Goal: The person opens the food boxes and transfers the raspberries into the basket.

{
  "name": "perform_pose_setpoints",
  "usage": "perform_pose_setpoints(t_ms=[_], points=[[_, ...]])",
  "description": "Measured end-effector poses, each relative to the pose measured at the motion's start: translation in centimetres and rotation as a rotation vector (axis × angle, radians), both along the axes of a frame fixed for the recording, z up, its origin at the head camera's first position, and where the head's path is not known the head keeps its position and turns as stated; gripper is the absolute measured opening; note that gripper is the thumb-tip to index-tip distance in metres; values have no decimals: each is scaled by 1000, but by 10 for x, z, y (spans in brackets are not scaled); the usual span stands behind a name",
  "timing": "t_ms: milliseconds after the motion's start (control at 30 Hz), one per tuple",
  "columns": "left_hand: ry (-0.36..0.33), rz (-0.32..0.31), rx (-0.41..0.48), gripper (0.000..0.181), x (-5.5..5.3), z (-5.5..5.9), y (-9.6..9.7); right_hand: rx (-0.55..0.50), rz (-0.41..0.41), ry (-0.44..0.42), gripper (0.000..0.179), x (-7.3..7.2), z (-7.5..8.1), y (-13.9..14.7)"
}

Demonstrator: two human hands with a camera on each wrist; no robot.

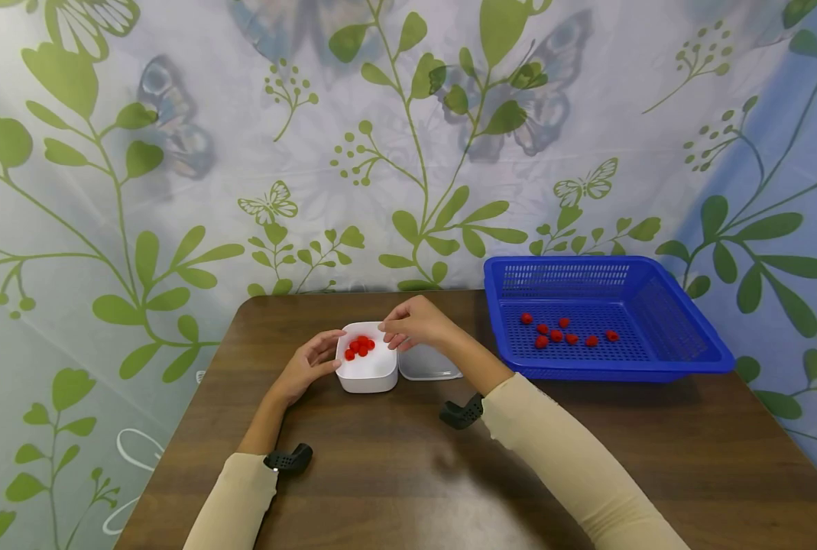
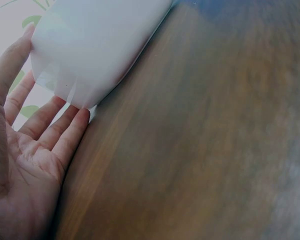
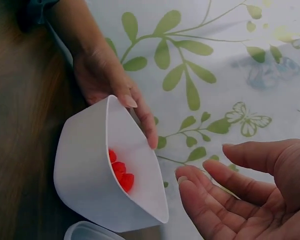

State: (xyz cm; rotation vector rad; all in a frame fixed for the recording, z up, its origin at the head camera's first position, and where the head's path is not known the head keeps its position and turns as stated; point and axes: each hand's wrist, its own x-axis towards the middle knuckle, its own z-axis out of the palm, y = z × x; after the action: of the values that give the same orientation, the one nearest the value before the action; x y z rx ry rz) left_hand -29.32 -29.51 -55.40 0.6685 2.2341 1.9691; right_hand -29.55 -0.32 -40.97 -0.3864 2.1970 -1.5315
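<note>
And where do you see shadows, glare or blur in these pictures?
Head view: a soft shadow lies on the wooden table near the beige right sleeve, with pale sheen at the bottom edge; left wrist view: the table's grain is smeared, the white container washed out; right wrist view: the red berries glow, losing detail.

Head view's decently bright: the rounded white plastic box (image 1: pixel 368 383) is nearly blown out inside, soft shadow and faint sheen on the brown wood-grain table (image 1: pixel 380 451). Wrist cams look dimmer, hazier, left one's pretty blurry.
</note>
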Motion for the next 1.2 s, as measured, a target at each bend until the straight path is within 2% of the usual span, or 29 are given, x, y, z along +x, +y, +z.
perform_pose_setpoints(t_ms=[167, 467, 967, 1200], points=[[-13, 1, 1, 55, -1, 0, 0, 15, 3, 4, 30, -2, -6, -7], [-24, 4, 5, 54, 0, -1, 0, 52, 1, 16, 21, -6, -14, -28], [3, -5, 9, 55, 1, 1, 0, 279, -2, 93, 29, -13, -14, -57], [7, -13, 13, 54, 0, 1, 0, 381, 9, 159, 21, -18, -19, -65]])
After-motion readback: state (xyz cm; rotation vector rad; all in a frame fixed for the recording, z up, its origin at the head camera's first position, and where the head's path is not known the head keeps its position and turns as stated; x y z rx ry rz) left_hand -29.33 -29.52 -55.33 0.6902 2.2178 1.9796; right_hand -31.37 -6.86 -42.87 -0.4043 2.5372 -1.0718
